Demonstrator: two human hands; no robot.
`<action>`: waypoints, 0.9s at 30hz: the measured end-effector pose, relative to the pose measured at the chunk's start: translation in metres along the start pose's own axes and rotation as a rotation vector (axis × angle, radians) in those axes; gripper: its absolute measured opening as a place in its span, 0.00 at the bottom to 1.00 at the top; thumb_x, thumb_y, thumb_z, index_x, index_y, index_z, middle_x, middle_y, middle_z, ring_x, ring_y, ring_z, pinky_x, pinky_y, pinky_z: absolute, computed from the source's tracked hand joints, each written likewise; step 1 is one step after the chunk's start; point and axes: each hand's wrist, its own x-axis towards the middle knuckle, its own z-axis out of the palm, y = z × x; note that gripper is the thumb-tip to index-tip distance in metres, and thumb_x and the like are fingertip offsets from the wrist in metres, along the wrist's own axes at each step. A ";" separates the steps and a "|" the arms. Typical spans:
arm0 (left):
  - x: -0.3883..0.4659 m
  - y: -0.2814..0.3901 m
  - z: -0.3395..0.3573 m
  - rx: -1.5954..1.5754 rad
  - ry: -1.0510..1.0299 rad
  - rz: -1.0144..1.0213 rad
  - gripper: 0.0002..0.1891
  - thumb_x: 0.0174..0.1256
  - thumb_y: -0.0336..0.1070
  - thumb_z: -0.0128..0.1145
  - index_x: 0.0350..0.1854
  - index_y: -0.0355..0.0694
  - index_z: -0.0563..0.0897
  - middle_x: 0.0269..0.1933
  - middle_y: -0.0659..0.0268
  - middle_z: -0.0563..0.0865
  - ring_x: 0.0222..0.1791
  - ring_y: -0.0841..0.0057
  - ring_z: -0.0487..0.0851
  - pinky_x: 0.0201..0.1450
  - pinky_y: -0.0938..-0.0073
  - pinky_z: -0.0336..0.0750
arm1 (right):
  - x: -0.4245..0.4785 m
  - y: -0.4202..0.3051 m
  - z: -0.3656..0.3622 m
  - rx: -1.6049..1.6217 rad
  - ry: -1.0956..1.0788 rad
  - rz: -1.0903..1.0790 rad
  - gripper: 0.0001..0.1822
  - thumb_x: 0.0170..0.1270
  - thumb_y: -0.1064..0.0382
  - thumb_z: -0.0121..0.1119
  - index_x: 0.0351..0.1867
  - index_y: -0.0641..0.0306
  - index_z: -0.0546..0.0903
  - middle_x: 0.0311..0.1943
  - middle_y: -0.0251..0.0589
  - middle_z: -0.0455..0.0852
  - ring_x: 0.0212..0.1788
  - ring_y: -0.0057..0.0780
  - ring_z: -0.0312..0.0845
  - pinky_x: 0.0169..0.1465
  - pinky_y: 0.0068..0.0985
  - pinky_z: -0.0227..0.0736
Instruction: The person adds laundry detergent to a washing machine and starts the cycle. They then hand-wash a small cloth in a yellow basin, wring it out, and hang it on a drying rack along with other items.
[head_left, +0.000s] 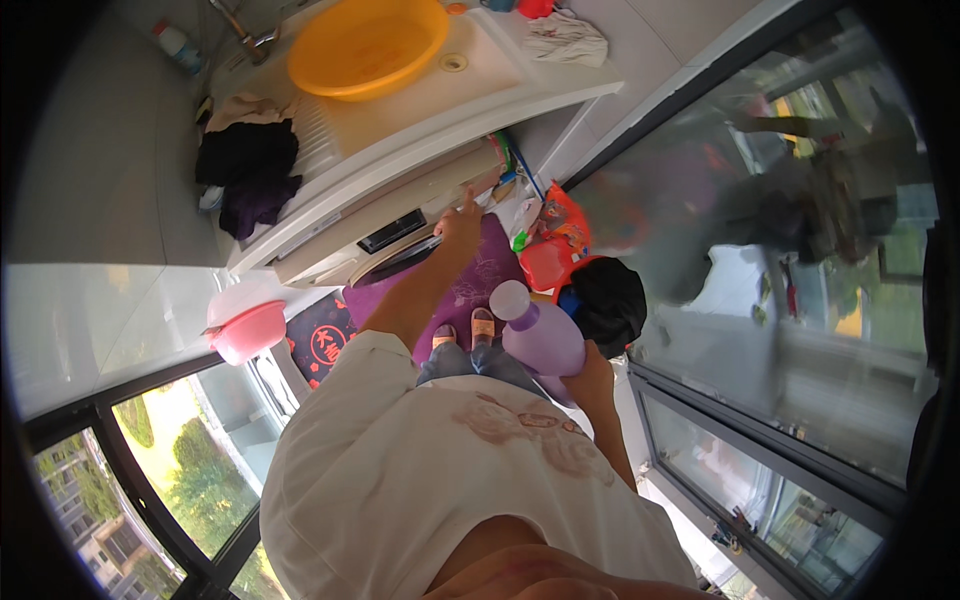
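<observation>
My left hand (459, 221) reaches to the front of a washing machine (330, 251) under the sink counter. Its index finger is extended near the right part of the machine's front panel, and it holds nothing; whether the fingertip touches cannot be told. My right hand (589, 367) grips a large light-purple plastic bottle (544, 341) with a translucent round cap, low in front of my body on the right. The fingers are partly hidden behind the bottle.
An orange-yellow basin (367, 49) stands in the sink; dark clothes (251, 169) lie on the counter's left. A pink basin (247, 330) is at the left wall. Red containers (547, 264) and a black bag (609, 304) sit beside the purple mat (491, 259). Glass panels stand right.
</observation>
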 end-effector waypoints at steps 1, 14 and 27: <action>0.002 0.003 -0.006 0.019 -0.065 0.010 0.42 0.60 0.38 0.65 0.79 0.45 0.64 0.84 0.54 0.47 0.51 0.50 0.87 0.26 0.55 0.86 | -0.002 0.003 0.000 0.000 0.015 0.003 0.23 0.47 0.59 0.72 0.45 0.62 0.77 0.36 0.60 0.87 0.43 0.64 0.84 0.45 0.49 0.78; 0.022 -0.006 0.052 0.522 -0.231 0.074 0.47 0.56 0.40 0.67 0.80 0.38 0.60 0.85 0.55 0.43 0.45 0.38 0.86 0.19 0.53 0.84 | 0.001 0.024 0.007 -0.057 0.021 0.054 0.24 0.49 0.61 0.70 0.48 0.65 0.77 0.36 0.58 0.87 0.43 0.60 0.84 0.45 0.50 0.77; 0.000 -0.007 0.037 0.468 -0.289 0.007 0.44 0.57 0.37 0.63 0.80 0.38 0.62 0.85 0.55 0.42 0.43 0.43 0.89 0.21 0.53 0.86 | -0.001 0.018 0.010 0.023 0.090 0.038 0.24 0.44 0.63 0.74 0.44 0.64 0.77 0.34 0.60 0.87 0.41 0.63 0.85 0.44 0.48 0.79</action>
